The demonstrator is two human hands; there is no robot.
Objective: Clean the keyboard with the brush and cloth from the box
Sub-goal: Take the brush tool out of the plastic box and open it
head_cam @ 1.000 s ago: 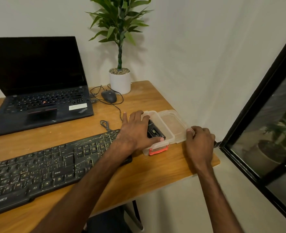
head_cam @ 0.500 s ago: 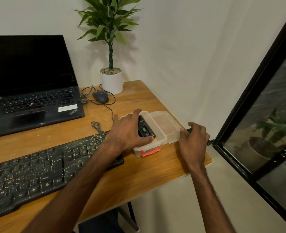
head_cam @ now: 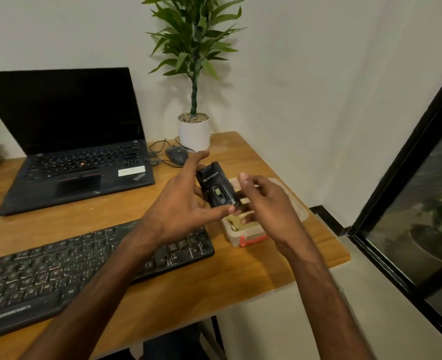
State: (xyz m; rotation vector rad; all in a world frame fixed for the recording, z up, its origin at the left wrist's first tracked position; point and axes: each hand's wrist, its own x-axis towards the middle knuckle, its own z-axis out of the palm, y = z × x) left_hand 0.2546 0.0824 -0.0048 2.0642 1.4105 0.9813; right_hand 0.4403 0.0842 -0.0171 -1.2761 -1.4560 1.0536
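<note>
My left hand holds a black cleaning brush unit in the air above the small clear box, thumb at its near end and fingers behind its far end. My right hand is beside the unit's right edge with its fingers curled; whether they grip it is unclear. A yellow cloth lies inside the box. The box's clear lid lies to its right, partly hidden by my right hand. The black keyboard stretches across the desk's near left.
An open black laptop stands at the back left, with a wired mouse and a potted plant behind the box. The wooden desk ends just right of the box. A dark window frame runs down the right.
My left hand has lifted the black brush unit out of the box, uncovering the yellow cloth. My right hand has left the lid and come up beside the unit.
</note>
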